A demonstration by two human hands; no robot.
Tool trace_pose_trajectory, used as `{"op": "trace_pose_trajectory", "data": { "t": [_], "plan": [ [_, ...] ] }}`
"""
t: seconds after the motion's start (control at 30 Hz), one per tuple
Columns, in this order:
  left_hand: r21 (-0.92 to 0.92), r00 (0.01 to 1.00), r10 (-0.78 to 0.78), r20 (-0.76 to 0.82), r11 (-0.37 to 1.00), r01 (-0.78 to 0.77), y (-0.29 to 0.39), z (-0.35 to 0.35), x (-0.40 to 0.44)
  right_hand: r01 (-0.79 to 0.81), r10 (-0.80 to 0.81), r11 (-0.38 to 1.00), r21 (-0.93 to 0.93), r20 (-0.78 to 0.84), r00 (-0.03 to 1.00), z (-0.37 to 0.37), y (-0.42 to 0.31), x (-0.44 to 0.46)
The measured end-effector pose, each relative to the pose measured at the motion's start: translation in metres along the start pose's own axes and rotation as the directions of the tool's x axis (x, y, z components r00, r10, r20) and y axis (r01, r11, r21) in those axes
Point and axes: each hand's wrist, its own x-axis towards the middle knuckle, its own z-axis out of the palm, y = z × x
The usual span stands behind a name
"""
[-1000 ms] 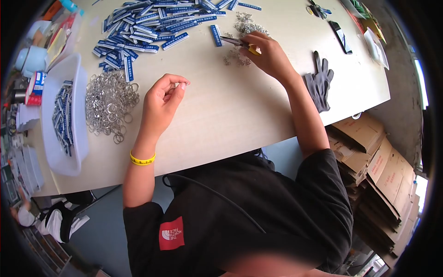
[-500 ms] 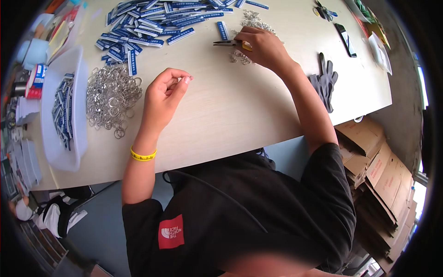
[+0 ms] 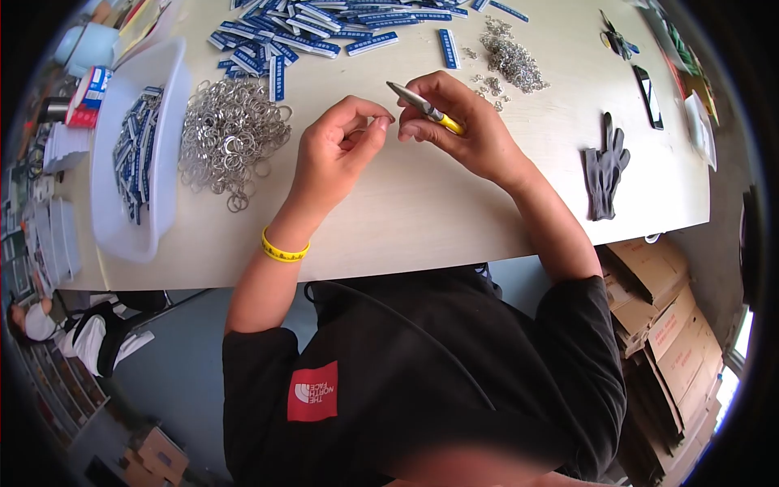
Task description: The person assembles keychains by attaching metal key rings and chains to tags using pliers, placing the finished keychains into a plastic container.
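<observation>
My left hand [image 3: 331,154] is closed in a pinch above the table. Whatever lies between its thumb and forefinger is too small to make out. Close beside it on the right, my right hand [image 3: 479,138] grips pliers [image 3: 420,103] with yellow handles, their jaws pointing up and left. The fingertips of both hands are a small gap apart. To the left of my left hand lies a heap of metal split rings [image 3: 231,134]. Beyond my right hand is a pile of small silvery metal links [image 3: 515,61], with a few loose ones on its near side.
Blue-and-white strips [image 3: 316,28] are heaped at the back, and one single strip [image 3: 449,49] lies apart. More fill a white plastic bin [image 3: 169,191] at left. A grey glove [image 3: 604,172], a phone [image 3: 648,97] and a dark hand tool [image 3: 618,39] lie at right. Flattened cardboard [image 3: 669,325] leans below.
My right hand has come back from the pile of small links toward my left hand, with the pliers still in it. The camera view has shifted too.
</observation>
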Motion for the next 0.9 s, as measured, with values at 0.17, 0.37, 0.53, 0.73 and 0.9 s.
{"op": "trace_pose_trajectory", "data": {
  "t": [0.17, 0.37, 0.53, 0.73, 0.9],
  "plan": [
    [0.212, 0.983, 0.177, -0.038, 0.963, -0.166, -0.02, 0.006, -0.003, -0.02, 0.017, 0.997, -0.079, -0.034, 0.999, 0.004, 0.006, -0.001],
    [0.537, 0.921, 0.382, 0.072, 0.764, -0.358, -0.01, 0.001, -0.001, 0.047, -0.069, 0.978, -0.203, -0.102, 0.992, 0.005, 0.008, -0.003],
    [0.611, 0.901, 0.428, 0.076, 0.694, -0.381, -0.004, 0.001, -0.002, 0.229, -0.289, 0.892, -0.388, -0.103, 0.952, 0.009, 0.007, -0.006],
    [0.457, 0.943, 0.328, -0.051, 0.847, -0.27, -0.006, -0.003, -0.001, -0.152, -0.142, 0.566, -0.81, -0.278, 0.95, -0.057, 0.019, 0.05],
    [0.504, 0.908, 0.418, -0.021, 0.789, -0.351, -0.012, -0.011, 0.002, -0.357, 0.027, 0.2, -0.912, -0.359, 0.933, -0.067, 0.04, 0.076]
  ]
}}
